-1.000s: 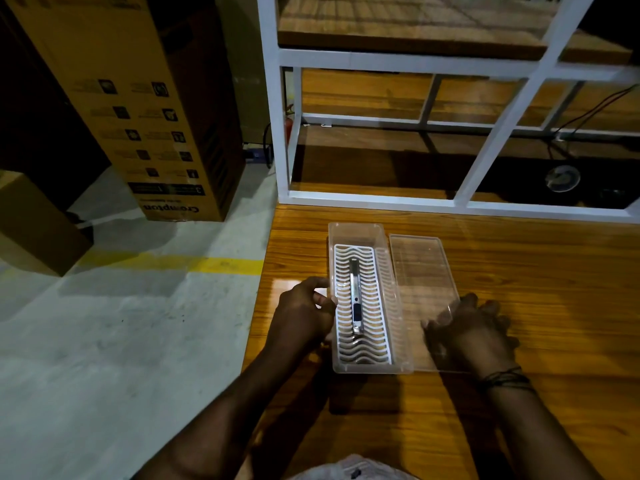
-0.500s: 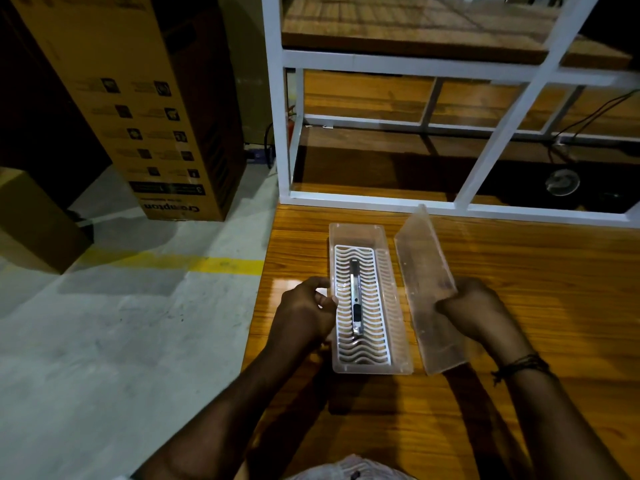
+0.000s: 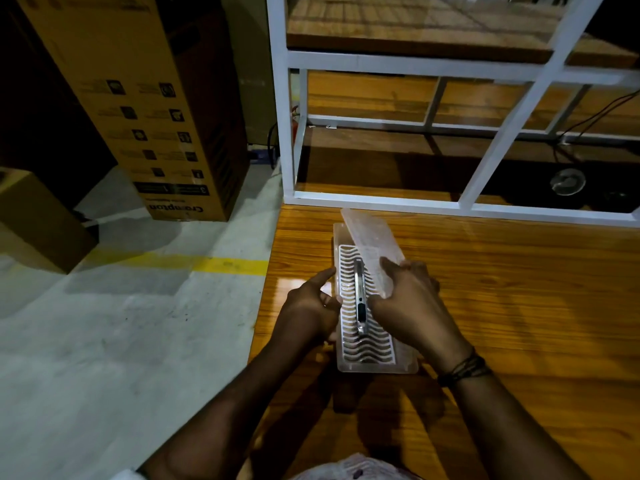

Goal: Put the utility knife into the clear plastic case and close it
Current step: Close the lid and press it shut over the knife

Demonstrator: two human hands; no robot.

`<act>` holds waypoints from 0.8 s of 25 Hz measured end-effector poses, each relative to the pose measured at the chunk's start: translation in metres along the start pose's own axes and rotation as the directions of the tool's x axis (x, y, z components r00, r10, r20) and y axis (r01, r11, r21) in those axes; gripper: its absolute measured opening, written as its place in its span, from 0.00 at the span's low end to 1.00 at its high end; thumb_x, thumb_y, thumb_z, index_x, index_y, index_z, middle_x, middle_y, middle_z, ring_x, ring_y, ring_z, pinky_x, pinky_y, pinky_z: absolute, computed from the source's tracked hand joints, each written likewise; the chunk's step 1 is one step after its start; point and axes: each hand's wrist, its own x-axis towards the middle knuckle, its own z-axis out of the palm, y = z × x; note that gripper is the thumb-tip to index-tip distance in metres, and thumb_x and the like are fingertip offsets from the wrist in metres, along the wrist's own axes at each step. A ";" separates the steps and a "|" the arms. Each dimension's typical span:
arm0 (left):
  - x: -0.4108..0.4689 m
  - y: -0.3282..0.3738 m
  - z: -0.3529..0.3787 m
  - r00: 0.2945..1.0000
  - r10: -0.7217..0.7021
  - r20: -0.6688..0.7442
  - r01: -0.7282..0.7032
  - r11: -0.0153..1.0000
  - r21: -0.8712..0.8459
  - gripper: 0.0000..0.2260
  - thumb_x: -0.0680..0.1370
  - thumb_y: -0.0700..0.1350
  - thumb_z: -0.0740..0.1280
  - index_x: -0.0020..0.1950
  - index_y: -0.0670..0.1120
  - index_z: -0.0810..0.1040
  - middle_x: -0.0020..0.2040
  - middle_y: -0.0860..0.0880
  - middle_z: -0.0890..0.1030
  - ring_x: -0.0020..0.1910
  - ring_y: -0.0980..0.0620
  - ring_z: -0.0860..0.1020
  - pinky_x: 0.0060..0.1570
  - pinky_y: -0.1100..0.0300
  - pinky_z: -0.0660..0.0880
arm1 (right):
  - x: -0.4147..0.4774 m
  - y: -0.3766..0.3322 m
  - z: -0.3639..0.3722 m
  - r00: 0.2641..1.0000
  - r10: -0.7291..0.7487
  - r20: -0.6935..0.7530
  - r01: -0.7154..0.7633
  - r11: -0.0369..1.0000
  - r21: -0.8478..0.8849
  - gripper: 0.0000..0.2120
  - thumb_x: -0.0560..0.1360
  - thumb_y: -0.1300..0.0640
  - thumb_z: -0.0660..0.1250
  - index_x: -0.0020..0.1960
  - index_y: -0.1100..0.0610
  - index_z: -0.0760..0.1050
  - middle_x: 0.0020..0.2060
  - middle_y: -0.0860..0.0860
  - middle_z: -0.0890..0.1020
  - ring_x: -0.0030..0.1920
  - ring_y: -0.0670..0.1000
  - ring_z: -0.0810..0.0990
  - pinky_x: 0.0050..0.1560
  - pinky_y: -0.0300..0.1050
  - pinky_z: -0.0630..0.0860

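The clear plastic case point(image 3: 377, 366) lies lengthwise near the left edge of the wooden table point(image 3: 519, 306), with a white wavy grid insert inside. The silver utility knife point(image 3: 360, 299) rests on that insert along the case's middle. My right hand point(image 3: 412, 303) grips the clear lid point(image 3: 372, 247) and holds it tilted over the case's right and far part. My left hand point(image 3: 311, 310) rests against the case's left wall, forefinger stretched toward the rim.
A white metal shelf frame point(image 3: 381, 199) stands on the table just beyond the case. Left of the table is a concrete floor with a yellow line point(image 3: 207, 263), a tall cardboard box point(image 3: 156, 109) and a smaller box point(image 3: 31, 216).
My right hand lifted the lid off the table on the case's right, swung it upright, then brought it leftward over the case. My left hand stayed at the left wall.
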 end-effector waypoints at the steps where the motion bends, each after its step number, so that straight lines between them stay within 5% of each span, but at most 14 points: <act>1: -0.001 0.000 0.000 1.000 0.007 0.002 -0.007 1.000 -0.005 0.25 0.80 0.45 0.69 0.76 0.58 0.72 0.35 0.55 0.79 0.24 0.62 0.79 0.25 0.66 0.78 | 0.000 -0.001 0.005 1.000 0.007 0.027 -0.008 1.000 0.018 0.39 0.73 0.46 0.66 0.81 0.45 0.56 0.81 0.55 0.54 0.79 0.67 0.54 0.75 0.66 0.61; 4: -0.002 -0.001 0.000 1.000 0.007 0.008 -0.007 1.000 -0.027 0.24 0.81 0.43 0.68 0.76 0.58 0.72 0.37 0.56 0.80 0.24 0.62 0.79 0.23 0.70 0.73 | 0.004 0.001 0.019 0.998 0.008 0.070 -0.005 0.999 -0.046 0.44 0.73 0.35 0.65 0.81 0.40 0.47 0.83 0.57 0.44 0.80 0.69 0.52 0.75 0.68 0.61; 8: 0.001 -0.010 0.001 0.999 -0.008 0.046 0.013 0.994 -0.111 0.26 0.81 0.38 0.67 0.76 0.58 0.72 0.41 0.49 0.83 0.30 0.55 0.81 0.31 0.60 0.82 | 0.005 -0.001 0.029 0.998 0.000 0.063 0.013 0.980 -0.200 0.47 0.70 0.23 0.57 0.81 0.37 0.42 0.82 0.59 0.41 0.79 0.71 0.53 0.74 0.71 0.53; 12: 0.002 -0.019 -0.002 0.984 0.005 0.179 0.047 0.957 -0.288 0.27 0.83 0.34 0.63 0.78 0.57 0.69 0.28 0.56 0.80 0.30 0.57 0.81 0.36 0.53 0.85 | 0.004 0.002 0.039 0.999 -0.045 0.029 0.052 0.953 -0.299 0.45 0.70 0.21 0.52 0.80 0.39 0.45 0.82 0.61 0.44 0.77 0.69 0.53 0.72 0.68 0.54; 20: 0.002 -0.016 -0.005 0.966 -0.043 0.255 0.143 0.909 -0.391 0.23 0.85 0.37 0.61 0.76 0.58 0.71 0.46 0.45 0.85 0.38 0.51 0.83 0.31 0.61 0.80 | 0.003 0.009 0.040 0.997 -0.078 0.008 0.076 0.943 -0.325 0.44 0.71 0.23 0.55 0.81 0.39 0.48 0.82 0.59 0.45 0.76 0.68 0.55 0.72 0.66 0.57</act>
